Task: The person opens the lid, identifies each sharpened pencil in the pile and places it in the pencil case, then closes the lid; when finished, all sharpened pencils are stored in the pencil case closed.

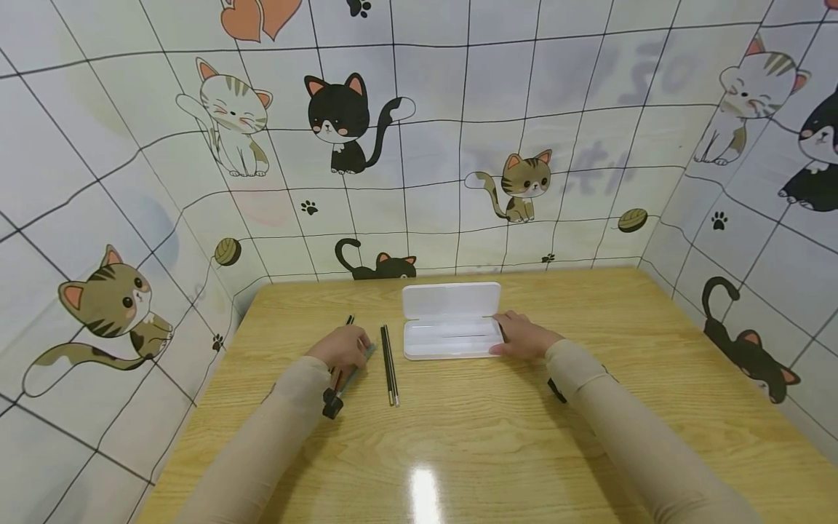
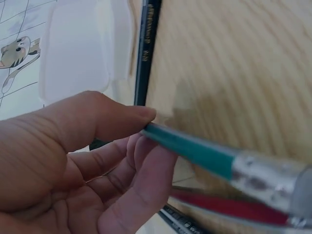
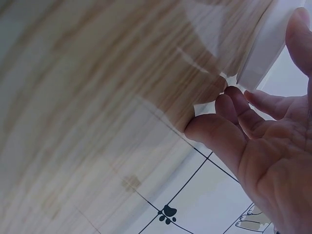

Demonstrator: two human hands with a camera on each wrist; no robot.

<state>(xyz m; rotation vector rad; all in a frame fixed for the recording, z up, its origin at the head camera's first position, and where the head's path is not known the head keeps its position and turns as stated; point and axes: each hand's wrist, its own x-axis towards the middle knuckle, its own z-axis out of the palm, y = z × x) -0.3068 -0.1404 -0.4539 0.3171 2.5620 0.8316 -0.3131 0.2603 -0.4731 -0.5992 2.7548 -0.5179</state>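
With thumb and fingertips my left hand [image 1: 340, 348] pinches a green-handled paintbrush [image 2: 195, 148] with a silver ferrule. Its dark bristle end [image 1: 332, 407] points toward me. Beneath it in the left wrist view lies a red-handled brush [image 2: 234, 207], partly hidden by the fingers. Two dark pencils [image 1: 389, 367] lie side by side on the table, right of that hand. My right hand [image 1: 524, 336] holds the right side of an open white pencil case [image 1: 452, 349], thumb at its front corner. The case's lid [image 1: 452, 300] stands raised at the back.
The wooden table [image 1: 471, 429] meets a cat-printed cloth wall [image 1: 432, 182] behind and at both sides. A small black object [image 1: 556, 391] is partly hidden by my right forearm. The tip of another dark stick [image 1: 350, 319] shows beyond my left hand.
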